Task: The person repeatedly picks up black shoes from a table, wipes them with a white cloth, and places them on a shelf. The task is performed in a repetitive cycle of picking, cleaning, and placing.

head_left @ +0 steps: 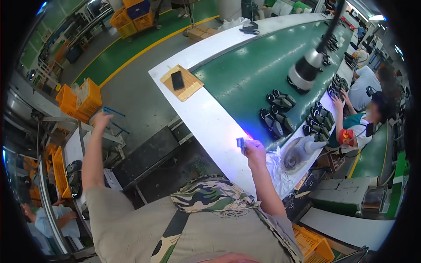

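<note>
My right hand (255,152) is closed in a pinch over the white table edge, gripping a small blue piece (240,143) whose kind I cannot make out. Red and blue light glows on the table beside it. Just beyond stand pairs of dark sandals (272,122) on the green conveyor belt (237,83). A clear plastic squeeze bottle (300,151) with a pointed spout is to the right of this hand, by crumpled silvery sheeting (275,168). My left arm stretches far out to the left; its hand (101,119) is near a blue metal bar (117,114), its fingers too blurred to read.
A phone (177,80) lies on cardboard (184,90) at the white table's (206,118) corner. A dark lamp-like fixture (305,70) hangs over the belt. On the right, a co-worker (357,122) handles sandals. Orange crates (83,98) stand at left.
</note>
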Available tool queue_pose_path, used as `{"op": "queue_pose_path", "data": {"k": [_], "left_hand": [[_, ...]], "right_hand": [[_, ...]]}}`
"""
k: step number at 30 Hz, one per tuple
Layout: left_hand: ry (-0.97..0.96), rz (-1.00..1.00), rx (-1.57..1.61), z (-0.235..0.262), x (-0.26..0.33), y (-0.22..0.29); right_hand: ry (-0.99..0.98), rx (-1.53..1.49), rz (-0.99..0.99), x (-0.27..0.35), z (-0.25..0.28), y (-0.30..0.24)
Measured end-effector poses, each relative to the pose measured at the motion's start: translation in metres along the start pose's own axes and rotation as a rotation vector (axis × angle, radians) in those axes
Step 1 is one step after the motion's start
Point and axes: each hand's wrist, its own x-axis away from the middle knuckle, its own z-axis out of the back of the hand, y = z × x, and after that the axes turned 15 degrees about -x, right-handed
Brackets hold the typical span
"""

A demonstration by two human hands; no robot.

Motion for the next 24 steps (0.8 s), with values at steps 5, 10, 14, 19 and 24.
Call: {"op": "queue_pose_path", "data": {"k": [5,10,14,19,24], "left_hand": [[-0.312,-0.268,0.235,-0.111,0.055,0.255],[-0.869,-0.361,0.423,-0.221,0.152,0.441],[-1.217,-0.286,0.500,-0.295,0.216,0.556],[-1.259,-0.124,0.545,-0.359,0.277,0.660],[-1.190,0.003,0.521,-0.383,0.292,0.713]], "right_hand": [[0.142,-0.099,0.099,0.025,0.070,-0.036],[0.188,-0.184,0.213,0.069,0.114,-0.073],[0.308,-0.272,0.331,0.099,0.138,-0.086],[0.484,-0.344,0.472,0.139,0.167,-0.078],[0.635,-0.402,0.620,0.166,0.173,-0.061]]}}
